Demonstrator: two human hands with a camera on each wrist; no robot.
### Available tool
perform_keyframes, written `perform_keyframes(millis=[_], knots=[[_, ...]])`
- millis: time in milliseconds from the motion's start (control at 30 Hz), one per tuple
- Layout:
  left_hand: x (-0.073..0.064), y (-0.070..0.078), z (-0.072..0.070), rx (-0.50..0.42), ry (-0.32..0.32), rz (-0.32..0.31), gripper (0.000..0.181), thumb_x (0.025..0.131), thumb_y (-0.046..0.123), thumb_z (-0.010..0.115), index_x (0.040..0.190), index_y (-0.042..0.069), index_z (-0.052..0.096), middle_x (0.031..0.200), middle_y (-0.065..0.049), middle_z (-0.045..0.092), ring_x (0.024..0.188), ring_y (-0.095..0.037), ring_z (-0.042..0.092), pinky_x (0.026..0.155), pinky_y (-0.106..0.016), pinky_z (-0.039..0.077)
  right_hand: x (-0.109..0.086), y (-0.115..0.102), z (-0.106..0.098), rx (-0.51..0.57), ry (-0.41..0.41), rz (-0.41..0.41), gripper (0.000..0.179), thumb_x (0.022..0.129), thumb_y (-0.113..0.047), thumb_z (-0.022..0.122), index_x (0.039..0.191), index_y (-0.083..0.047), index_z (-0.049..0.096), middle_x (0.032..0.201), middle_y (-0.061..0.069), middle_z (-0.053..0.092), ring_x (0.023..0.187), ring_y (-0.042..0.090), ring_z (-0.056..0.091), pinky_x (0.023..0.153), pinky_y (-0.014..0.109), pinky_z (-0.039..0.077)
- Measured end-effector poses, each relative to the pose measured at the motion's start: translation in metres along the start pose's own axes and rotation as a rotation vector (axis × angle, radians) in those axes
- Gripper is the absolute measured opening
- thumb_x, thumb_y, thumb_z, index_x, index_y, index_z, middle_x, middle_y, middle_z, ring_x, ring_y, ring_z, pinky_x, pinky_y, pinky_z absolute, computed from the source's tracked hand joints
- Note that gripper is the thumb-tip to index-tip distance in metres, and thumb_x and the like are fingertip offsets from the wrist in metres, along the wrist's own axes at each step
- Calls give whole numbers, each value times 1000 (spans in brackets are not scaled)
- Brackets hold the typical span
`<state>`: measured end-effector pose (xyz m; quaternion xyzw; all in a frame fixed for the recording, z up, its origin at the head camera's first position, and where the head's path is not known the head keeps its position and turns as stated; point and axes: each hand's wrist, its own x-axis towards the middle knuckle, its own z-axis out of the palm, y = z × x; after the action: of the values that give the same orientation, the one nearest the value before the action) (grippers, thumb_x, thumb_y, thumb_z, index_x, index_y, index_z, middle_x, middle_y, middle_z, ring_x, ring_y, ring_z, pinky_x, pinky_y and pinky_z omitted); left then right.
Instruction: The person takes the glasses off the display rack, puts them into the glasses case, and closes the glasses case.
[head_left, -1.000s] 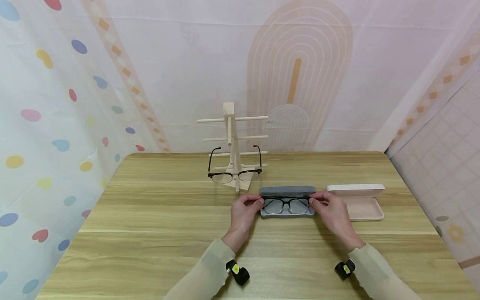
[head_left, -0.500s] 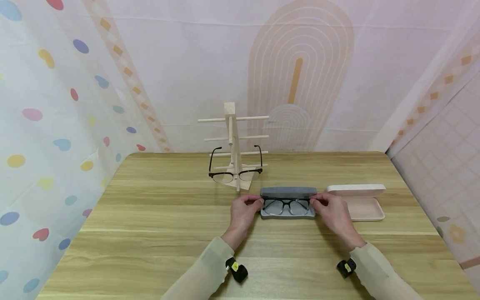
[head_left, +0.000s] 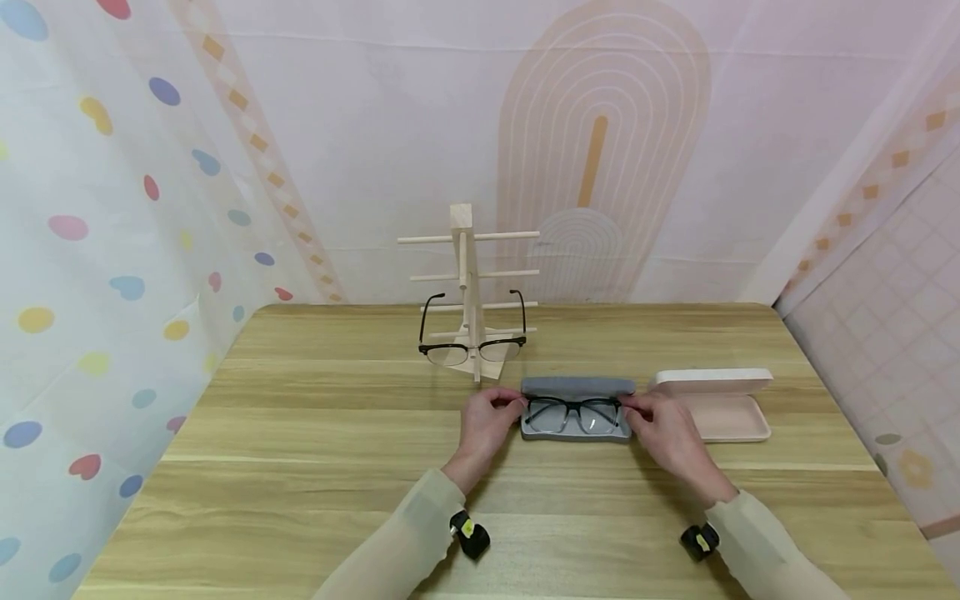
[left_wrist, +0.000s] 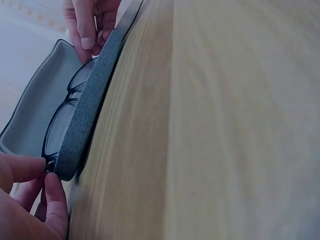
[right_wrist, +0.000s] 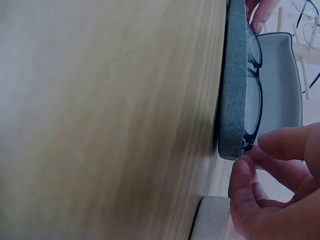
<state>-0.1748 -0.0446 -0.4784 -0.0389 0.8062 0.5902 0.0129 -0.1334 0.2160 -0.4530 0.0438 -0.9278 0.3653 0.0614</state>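
In the head view, black-framed glasses (head_left: 573, 406) with clear lenses lie lenses-forward in an open grey glasses case (head_left: 536, 436). At their left end my left hand (head_left: 483, 429) pinches the frame by the hinge; its thumb (left_wrist: 34, 167) shows there in the left wrist view. My right hand (head_left: 671, 437) holds the other end, thumb (right_wrist: 272, 143) and fingers curled close round the hinge beside the case's end. The case's lid (head_left: 577, 387) stands raised behind the glasses. Both lower lens edges dip behind the case's front wall in the wrist views.
Behind and left stands a wooden glasses rack (head_left: 461, 218) with several crosswise pegs. Another pair of dark half-rim glasses (head_left: 447, 347) hangs low on it. An open white-and-pink case (head_left: 723, 417) sits right beside my right hand. Patterned cloth (head_left: 375, 125) backs the wooden table (head_left: 300, 467).
The glasses have come down slightly into the grey case, with both hands staying at their ends. My right hand has shifted a little toward me. The rack and pink case are unmoved.
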Motion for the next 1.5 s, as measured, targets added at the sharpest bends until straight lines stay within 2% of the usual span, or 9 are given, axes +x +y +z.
perform_keyframes(millis=[200,567,700,833,933,1133,1300,1500], knots=[[0,2,-1,32,-7,6,9,88,9,76,92,2,78,89,-4,74,77,-8,59,71,-25,51,-7,-4,-1,0,-22,14,26,98,-4,66,121,5,73,121,23,69,111,37,64,92,55,54],[2,-1,-1,90,-14,25,7,88,9,78,91,3,78,87,-4,73,76,-9,59,69,-26,50,-10,-6,0,-37,-36,-20,29,97,-1,63,124,9,70,120,22,68,106,34,65,85,48,54],[2,-1,-3,91,-17,31,7,87,9,79,90,3,78,87,-4,73,76,-10,60,69,-27,51,-10,-5,0,-38,-33,-29,29,97,0,62,124,9,70,120,22,68,108,36,64,87,51,54],[0,-1,-5,82,-22,42,8,87,9,79,92,3,78,90,-5,74,79,-12,61,71,-28,52,-10,-5,-1,-15,-40,-3,30,97,-1,61,124,7,71,123,21,68,112,37,63,92,53,53],[-2,-1,-7,54,-26,57,9,88,7,77,95,1,78,92,-7,74,81,-13,63,74,-29,55,-11,-5,-5,25,-42,28,31,98,-3,60,125,4,71,125,19,68,113,34,63,93,52,53],[-9,0,-13,-119,-60,24,16,95,4,67,106,-6,73,99,-14,73,83,-17,68,77,-31,61,-17,-10,-17,80,-8,72,31,101,-8,58,128,3,69,119,19,72,104,29,67,85,39,55],[-13,2,-15,-226,-84,-9,30,100,11,64,121,-10,66,112,-20,71,100,-27,69,86,-34,61,-19,-15,-20,119,47,78,37,102,-9,56,136,5,61,126,22,69,113,36,67,96,49,55],[-16,4,-15,-267,-114,-11,41,105,21,60,133,-9,60,124,-25,67,115,-35,65,93,-39,59,-16,-19,-20,152,43,62,47,107,-20,55,146,6,51,133,28,64,118,44,64,101,56,52]])
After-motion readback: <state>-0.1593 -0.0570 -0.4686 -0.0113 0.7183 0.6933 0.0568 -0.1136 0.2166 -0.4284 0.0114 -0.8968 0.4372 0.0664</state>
